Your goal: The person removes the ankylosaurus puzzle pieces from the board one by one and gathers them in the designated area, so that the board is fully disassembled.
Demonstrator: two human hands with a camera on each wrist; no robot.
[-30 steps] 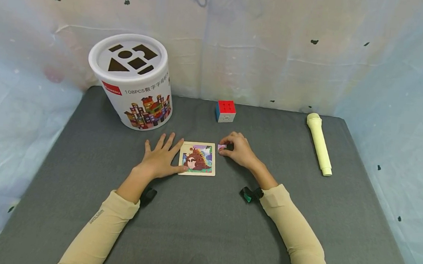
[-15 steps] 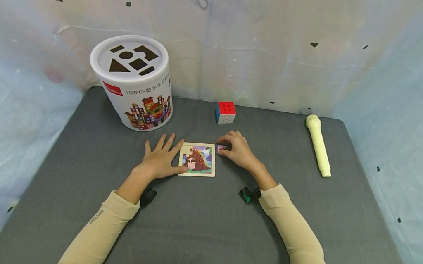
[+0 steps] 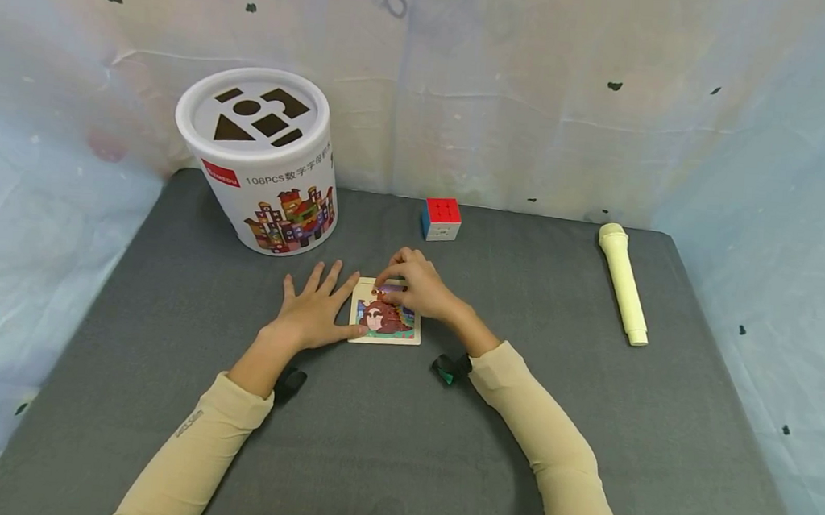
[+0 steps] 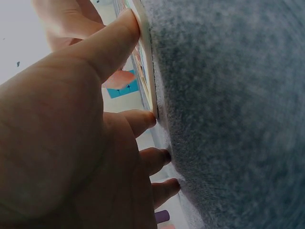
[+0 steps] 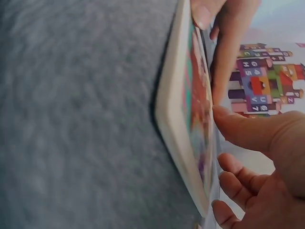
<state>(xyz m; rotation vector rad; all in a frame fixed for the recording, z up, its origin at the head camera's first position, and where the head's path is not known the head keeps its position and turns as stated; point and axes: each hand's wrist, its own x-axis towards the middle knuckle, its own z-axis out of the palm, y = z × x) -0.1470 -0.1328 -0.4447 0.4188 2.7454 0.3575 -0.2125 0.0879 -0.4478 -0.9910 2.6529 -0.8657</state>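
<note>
"On the middle of the grey table (image 3: 398,442) lies a small square puzzle (image 3: 387,320) in a pale frame, with both hands at it. How are they set?"

"The left hand (image 3: 306,314) is spread flat, grasping nothing: its thumb rests by the puzzle's near left corner and its forefinger touches the far left one. I'd say that brace keeps the frame from sliding"

"And the right hand (image 3: 421,286)?"

"It bends over the far part of the puzzle, thumb and fingers pointing down at the picture, as fine work would need. Whether it pinches anything I can't tell, since the fingertips are hidden from above and blurred from the side"

"Why is everything else set back?"

"Probably to leave the hands room: the tub (image 3: 282,203) stands far left, the cube (image 3: 442,220) beyond the puzzle, and the microphone (image 3: 624,286) lies far right"

"Do the wrist views add anything?"

"Yes, the left one shows the other fingertips down on the table, and the right one shows how thick the frame is. Only the head view takes in the microphone and the whole layout"
</note>
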